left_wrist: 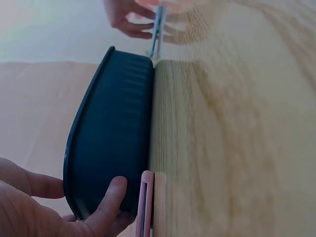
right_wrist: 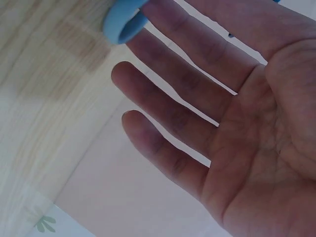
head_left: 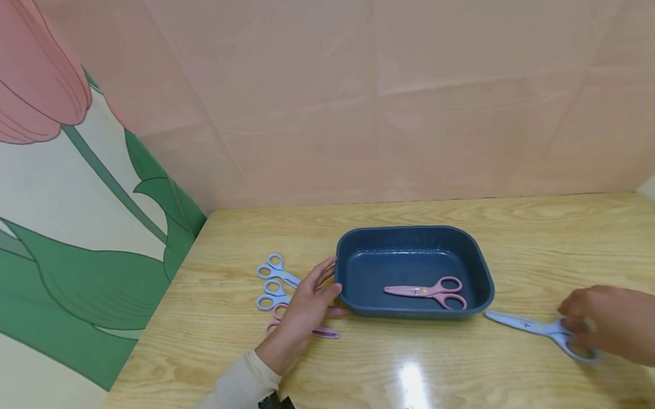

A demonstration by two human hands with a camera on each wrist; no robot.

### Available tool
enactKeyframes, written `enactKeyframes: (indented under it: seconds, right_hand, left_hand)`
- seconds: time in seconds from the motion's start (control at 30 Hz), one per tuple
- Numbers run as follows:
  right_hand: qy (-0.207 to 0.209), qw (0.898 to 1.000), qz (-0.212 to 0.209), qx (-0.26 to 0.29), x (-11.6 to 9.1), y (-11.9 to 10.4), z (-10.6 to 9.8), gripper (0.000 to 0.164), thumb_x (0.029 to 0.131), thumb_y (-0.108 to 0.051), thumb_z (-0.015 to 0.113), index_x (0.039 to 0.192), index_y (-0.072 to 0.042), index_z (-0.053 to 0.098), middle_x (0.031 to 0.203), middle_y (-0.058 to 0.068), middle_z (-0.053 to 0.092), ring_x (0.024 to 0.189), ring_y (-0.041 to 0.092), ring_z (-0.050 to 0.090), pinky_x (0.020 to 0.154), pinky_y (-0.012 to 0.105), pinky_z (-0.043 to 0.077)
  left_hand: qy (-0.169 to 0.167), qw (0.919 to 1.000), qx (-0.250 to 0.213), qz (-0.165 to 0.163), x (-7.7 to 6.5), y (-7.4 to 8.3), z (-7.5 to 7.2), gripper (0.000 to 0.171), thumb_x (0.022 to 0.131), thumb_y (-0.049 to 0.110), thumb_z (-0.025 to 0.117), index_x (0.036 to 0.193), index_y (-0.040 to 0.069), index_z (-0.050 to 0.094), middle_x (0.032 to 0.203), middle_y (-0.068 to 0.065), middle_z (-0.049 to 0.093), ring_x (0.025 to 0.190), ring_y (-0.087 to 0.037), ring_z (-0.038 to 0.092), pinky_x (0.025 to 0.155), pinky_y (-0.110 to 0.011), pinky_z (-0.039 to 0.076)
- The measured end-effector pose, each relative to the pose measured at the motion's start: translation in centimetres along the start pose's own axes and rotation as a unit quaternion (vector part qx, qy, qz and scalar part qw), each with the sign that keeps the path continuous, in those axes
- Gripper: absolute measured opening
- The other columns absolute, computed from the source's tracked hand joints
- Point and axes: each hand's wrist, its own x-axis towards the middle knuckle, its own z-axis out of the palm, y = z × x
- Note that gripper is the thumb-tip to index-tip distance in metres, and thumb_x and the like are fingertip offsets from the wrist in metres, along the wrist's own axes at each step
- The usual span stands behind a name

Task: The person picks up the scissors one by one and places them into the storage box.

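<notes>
A dark blue plastic tray (head_left: 412, 314) stands on the table with pink scissors (head_left: 425, 290) lying in it. My left hand (head_left: 305, 304) holds its left end, thumb at the rim and fingers against the outer wall (left_wrist: 111, 133). Under and beside that hand lie two blue scissors (head_left: 273, 293) and pink scissors (head_left: 323, 332), partly hidden by hand and wrist. To the right of the tray, my blurred right hand (head_left: 616, 324) pinches the handle of other blue scissors (head_left: 527, 325), whose blade points at the tray's near right corner. The other right fingers (right_wrist: 168, 128) are spread out straight.
The light wood table (head_left: 414, 370) runs back to a pink sheet-covered wall (head_left: 378, 106). A panel with a painted tulip (head_left: 25, 76) borders it on the left. A small black device (head_left: 277, 406) sits at my left wrist.
</notes>
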Motion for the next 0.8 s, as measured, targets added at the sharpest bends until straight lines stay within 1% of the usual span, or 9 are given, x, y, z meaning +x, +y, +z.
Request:
enactKeyframes:
  seconds: [0.03, 0.07, 0.13, 0.23, 0.3, 0.37, 0.5, 0.63, 0.8]
  right_hand:
    - [0.007, 1.000, 0.001, -0.002, 0.0, -0.2, 0.0, 0.016, 0.066, -0.039, 0.080, 0.066, -0.033, 0.065, 0.103, 0.001, 0.071, 0.090, 0.031, 0.067, 0.067, 0.045, 0.055]
    - [0.011, 1.000, 0.000, -0.001, 0.0, -0.3, -0.1, 0.015, 0.066, -0.039, 0.081, 0.071, -0.034, 0.068, 0.103, 0.001, 0.071, 0.089, 0.029, 0.067, 0.068, 0.046, 0.055]
    - [0.019, 1.000, 0.003, 0.001, 0.0, -0.6, -0.2, 0.019, 0.063, -0.040, 0.082, 0.076, -0.034, 0.070, 0.100, -0.002, 0.071, 0.085, 0.024, 0.067, 0.066, 0.044, 0.055]
    - [0.031, 1.000, 0.004, 0.007, 0.1, -0.9, -0.4, 0.022, 0.063, -0.040, 0.083, 0.080, -0.032, 0.071, 0.095, -0.005, 0.071, 0.082, 0.020, 0.067, 0.066, 0.042, 0.055]
    - [0.038, 0.999, -0.003, 0.011, 0.1, -1.1, -0.4, 0.026, 0.063, -0.040, 0.083, 0.083, -0.028, 0.071, 0.093, -0.006, 0.071, 0.080, 0.021, 0.067, 0.066, 0.044, 0.055]
    - [0.037, 0.999, -0.003, 0.013, 0.2, -1.2, -0.5, 0.030, 0.063, -0.041, 0.083, 0.087, -0.025, 0.072, 0.093, -0.005, 0.071, 0.081, 0.022, 0.067, 0.067, 0.045, 0.055]
    - [0.028, 0.999, 0.001, 0.019, 0.5, -1.2, -0.4, 0.033, 0.063, -0.043, 0.082, 0.090, -0.025, 0.072, 0.097, -0.003, 0.071, 0.085, 0.025, 0.067, 0.068, 0.048, 0.055]
    - [0.027, 0.999, 0.003, 0.022, 0.7, -0.9, -0.3, 0.032, 0.063, -0.046, 0.081, 0.089, -0.028, 0.072, 0.099, -0.003, 0.071, 0.085, 0.024, 0.068, 0.068, 0.048, 0.055]
    - [0.044, 0.999, 0.001, 0.016, 0.5, -0.5, 0.2, 0.030, 0.063, -0.048, 0.081, 0.086, -0.031, 0.071, 0.095, -0.007, 0.070, 0.082, 0.020, 0.067, 0.067, 0.045, 0.055]
  left_hand:
    - [-0.001, 1.0000, -0.001, 0.001, 0.0, 0.0, 0.0, 0.051, 0.097, 0.007, 0.050, 0.145, 0.023, 0.039, 0.151, -0.008, 0.040, 0.113, -0.033, 0.061, 0.077, -0.043, 0.059]
    - [-0.001, 1.0000, -0.001, 0.001, 0.0, 0.0, 0.0, 0.051, 0.097, 0.007, 0.050, 0.145, 0.023, 0.039, 0.151, -0.008, 0.040, 0.114, -0.033, 0.060, 0.077, -0.044, 0.059]
    - [-0.001, 1.0000, -0.002, 0.002, 0.0, 0.0, 0.0, 0.052, 0.097, 0.007, 0.050, 0.145, 0.022, 0.039, 0.151, -0.008, 0.040, 0.116, -0.033, 0.059, 0.078, -0.044, 0.059]
    - [-0.001, 1.0000, -0.002, 0.003, 0.0, 0.0, 0.1, 0.052, 0.097, 0.006, 0.050, 0.145, 0.022, 0.039, 0.151, -0.009, 0.040, 0.117, -0.034, 0.058, 0.078, -0.044, 0.059]
    - [-0.001, 1.0000, -0.001, 0.003, 0.0, 0.1, 0.0, 0.052, 0.097, 0.006, 0.050, 0.145, 0.022, 0.039, 0.151, -0.009, 0.040, 0.117, -0.034, 0.058, 0.078, -0.044, 0.059]
    - [0.000, 1.0000, 0.001, 0.003, 0.0, 0.1, 0.0, 0.051, 0.097, 0.006, 0.050, 0.145, 0.022, 0.039, 0.151, -0.008, 0.040, 0.117, -0.034, 0.059, 0.078, -0.043, 0.059]
    - [0.001, 1.0000, 0.003, 0.000, 0.0, 0.1, 0.0, 0.051, 0.097, 0.007, 0.051, 0.145, 0.023, 0.040, 0.151, -0.008, 0.040, 0.114, -0.034, 0.061, 0.077, -0.043, 0.059]
    - [0.003, 1.0000, 0.005, -0.003, 0.0, 0.1, 0.0, 0.051, 0.097, 0.008, 0.051, 0.145, 0.024, 0.040, 0.151, -0.007, 0.041, 0.106, -0.035, 0.063, 0.076, -0.043, 0.059]
    - [0.000, 1.0000, 0.000, -0.002, 0.0, 0.1, 0.0, 0.051, 0.097, 0.007, 0.050, 0.145, 0.023, 0.039, 0.151, -0.008, 0.040, 0.111, -0.034, 0.062, 0.077, -0.043, 0.059]
